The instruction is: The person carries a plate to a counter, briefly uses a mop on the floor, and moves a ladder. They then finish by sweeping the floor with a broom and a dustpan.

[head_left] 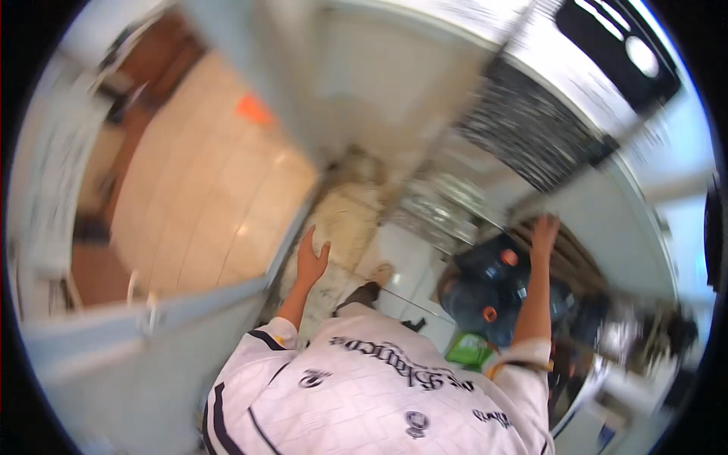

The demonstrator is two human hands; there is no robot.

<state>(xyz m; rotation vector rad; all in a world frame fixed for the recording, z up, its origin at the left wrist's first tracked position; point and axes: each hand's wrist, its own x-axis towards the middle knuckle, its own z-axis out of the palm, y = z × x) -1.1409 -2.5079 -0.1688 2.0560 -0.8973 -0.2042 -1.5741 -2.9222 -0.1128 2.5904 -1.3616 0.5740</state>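
My left hand hangs in the air in front of me, thumb and fingers apart, with nothing in it. Beyond it in this view is the edge of an open doorway and a pale, worn strip of floor. My right hand reaches forward at the right, its fingers stretched out and smeared by motion. It overlaps the lower edge of a pale panel. Just left of and below that hand stand several dark blue large bottles with orange caps.
A green packet lies near the bottles. Shiny clear-wrapped goods stand ahead, below a dark grey mesh-like panel. At left, a metal-framed doorway opens onto a tan tiled floor. Blurred clutter fills the lower right.
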